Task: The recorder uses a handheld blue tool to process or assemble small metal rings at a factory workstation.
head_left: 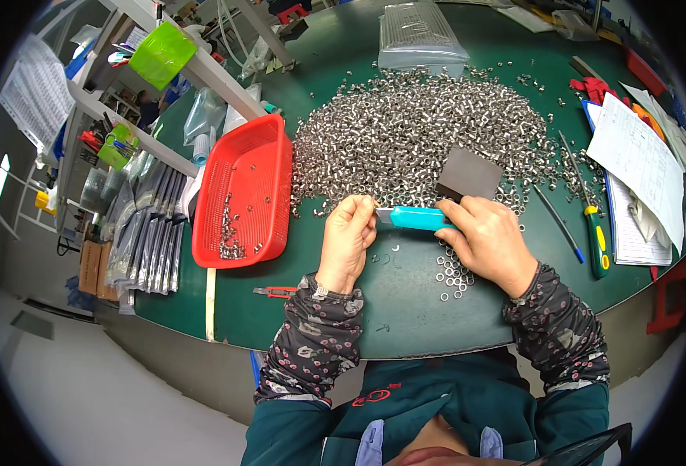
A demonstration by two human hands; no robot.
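My right hand (487,237) is closed around a turquoise utility knife (417,218), its blade (384,214) pointing left. At the blade's tip my left hand (348,234) is closed in a pinch, thumb against fingers; what it pinches is hidden or too small to make out. Beyond both hands spreads a wide heap of small shiny metal rings (413,124). A dark square block (470,174) lies on the heap's near edge, just past my right hand. Several loose rings (453,273) lie on the green table (428,326) below that hand, and thin curled bits lie below the blade.
A red plastic basket (278,194) with some rings in it stands at the left. Near it lies a red cutter (275,292). On the right are a blue pen (560,225), a green-and-yellow-handled screwdriver (598,241) and papers (634,159). Bagged rods (421,35) lie at the back.
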